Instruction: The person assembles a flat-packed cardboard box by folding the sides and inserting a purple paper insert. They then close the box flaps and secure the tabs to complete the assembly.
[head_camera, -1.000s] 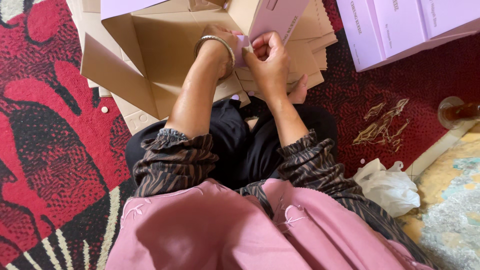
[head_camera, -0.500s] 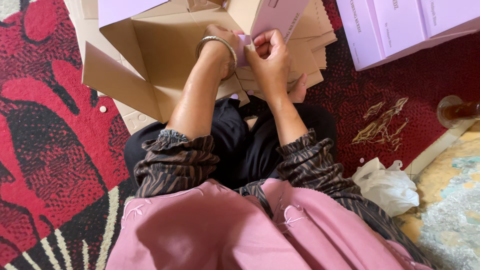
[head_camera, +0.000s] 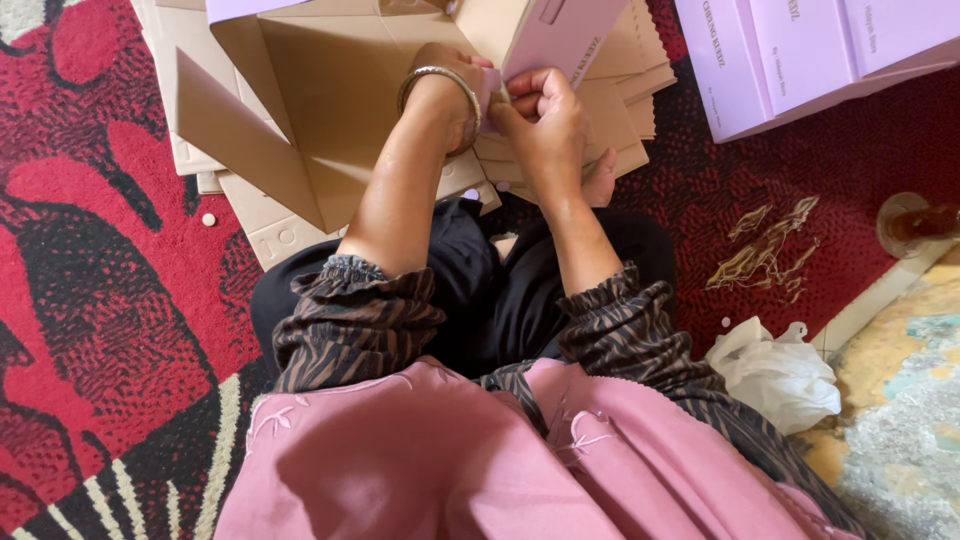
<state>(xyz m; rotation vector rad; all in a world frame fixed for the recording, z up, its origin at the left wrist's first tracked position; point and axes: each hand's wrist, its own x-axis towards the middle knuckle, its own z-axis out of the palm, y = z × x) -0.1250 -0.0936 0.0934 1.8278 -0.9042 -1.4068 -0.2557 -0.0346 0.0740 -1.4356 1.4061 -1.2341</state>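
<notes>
A half-folded cardboard box, lilac outside and brown inside, lies open in front of my knees. My left hand, with a metal bangle on the wrist, grips the box's lilac side flap from the inside. My right hand pinches the lower edge of the same flap, fingers curled tight. Both hands touch each other at the flap. Beneath the box sits a stack of flat brown cardboard blanks.
Folded lilac boxes stand at the top right. A red, black and white patterned rug covers the floor. A crumpled white plastic bag, brown paper scraps and a glass lie to the right.
My hands stay on the flap, with the fingers shifted slightly along its edge. The box's left panel has swung a little.
</notes>
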